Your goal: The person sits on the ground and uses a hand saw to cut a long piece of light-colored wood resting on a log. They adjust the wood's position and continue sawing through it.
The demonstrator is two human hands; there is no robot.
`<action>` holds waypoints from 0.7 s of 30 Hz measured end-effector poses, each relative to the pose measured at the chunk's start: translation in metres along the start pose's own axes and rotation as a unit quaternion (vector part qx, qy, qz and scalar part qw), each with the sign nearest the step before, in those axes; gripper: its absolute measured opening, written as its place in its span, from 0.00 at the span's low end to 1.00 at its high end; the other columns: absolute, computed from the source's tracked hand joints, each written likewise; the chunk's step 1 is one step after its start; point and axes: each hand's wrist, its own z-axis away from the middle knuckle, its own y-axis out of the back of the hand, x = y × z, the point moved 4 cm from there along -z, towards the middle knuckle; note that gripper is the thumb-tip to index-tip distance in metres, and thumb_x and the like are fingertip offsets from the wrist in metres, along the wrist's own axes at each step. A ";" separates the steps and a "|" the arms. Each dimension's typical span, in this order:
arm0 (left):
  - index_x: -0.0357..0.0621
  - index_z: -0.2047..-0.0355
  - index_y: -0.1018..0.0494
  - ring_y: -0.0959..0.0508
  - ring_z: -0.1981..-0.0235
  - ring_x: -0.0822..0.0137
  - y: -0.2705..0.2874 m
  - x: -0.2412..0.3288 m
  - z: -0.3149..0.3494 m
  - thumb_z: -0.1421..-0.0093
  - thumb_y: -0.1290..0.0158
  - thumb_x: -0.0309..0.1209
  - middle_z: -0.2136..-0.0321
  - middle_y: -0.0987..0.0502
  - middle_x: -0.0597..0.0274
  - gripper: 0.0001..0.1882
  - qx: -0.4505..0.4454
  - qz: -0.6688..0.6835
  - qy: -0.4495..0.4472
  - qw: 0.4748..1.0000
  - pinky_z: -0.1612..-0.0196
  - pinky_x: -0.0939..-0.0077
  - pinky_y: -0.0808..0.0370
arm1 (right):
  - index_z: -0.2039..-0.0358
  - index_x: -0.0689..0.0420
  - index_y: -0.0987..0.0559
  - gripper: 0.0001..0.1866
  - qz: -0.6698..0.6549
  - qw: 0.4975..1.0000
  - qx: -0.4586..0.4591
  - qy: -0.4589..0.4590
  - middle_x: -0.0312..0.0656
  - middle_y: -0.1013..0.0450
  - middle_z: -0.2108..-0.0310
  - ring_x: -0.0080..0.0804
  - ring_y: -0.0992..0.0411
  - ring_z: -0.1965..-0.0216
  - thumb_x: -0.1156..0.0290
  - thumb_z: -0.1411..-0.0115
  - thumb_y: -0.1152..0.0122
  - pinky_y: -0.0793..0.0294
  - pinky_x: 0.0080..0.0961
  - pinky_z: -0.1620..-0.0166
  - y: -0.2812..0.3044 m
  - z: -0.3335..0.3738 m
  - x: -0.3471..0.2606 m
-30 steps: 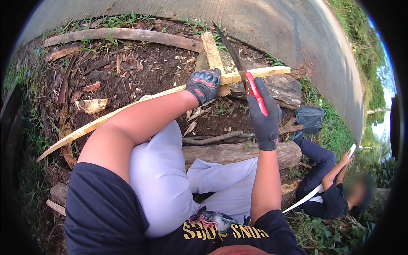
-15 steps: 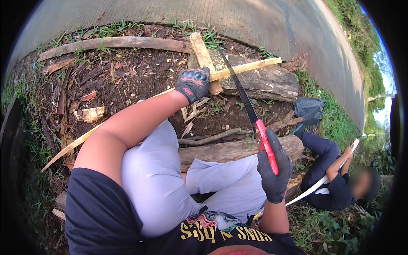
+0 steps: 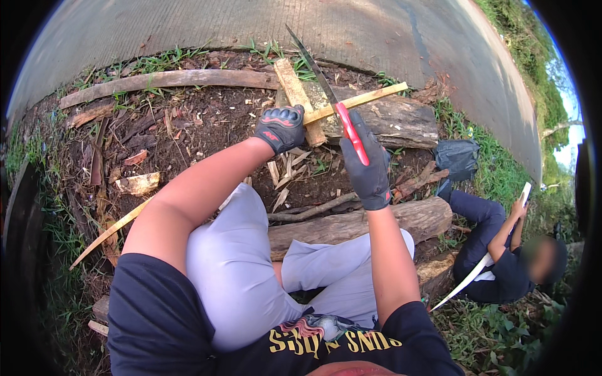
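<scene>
Both of my hands wear black gloves. My left hand (image 3: 282, 128) is closed around a long, thin, pale wooden strip (image 3: 375, 95), pressing it beside a short rough wood block (image 3: 293, 84). The strip crosses over the block and a weathered log (image 3: 392, 119); its other end bends down to the left beyond my left arm. My right hand (image 3: 367, 160) grips the red handle of a handsaw (image 3: 318, 74). The dark blade points away toward the road, and its handle end lies against the strip, right of the block.
Another thick log (image 3: 357, 225) lies before my legs. A long curved plank (image 3: 169, 79) borders the concrete road (image 3: 251, 31). Wood chips and sticks litter the soil. At right, a person (image 3: 495, 250) sits holding a pale strip, near a dark bag (image 3: 456, 158).
My right hand has pushed the saw forward and left, so its handle end now meets the strip and the blade reaches over the road edge. My left hand stays on the strip.
</scene>
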 end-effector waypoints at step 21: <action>0.42 0.54 0.21 0.14 0.53 0.42 0.020 -0.002 -0.007 0.40 0.40 0.46 0.56 0.15 0.41 0.22 -0.083 0.014 0.036 0.996 0.47 0.48 0.19 | 0.34 0.59 0.22 0.28 0.042 0.998 0.029 -0.041 0.54 0.19 0.41 0.48 0.17 0.45 0.77 0.36 0.33 0.18 0.37 0.45 0.075 0.114 -0.037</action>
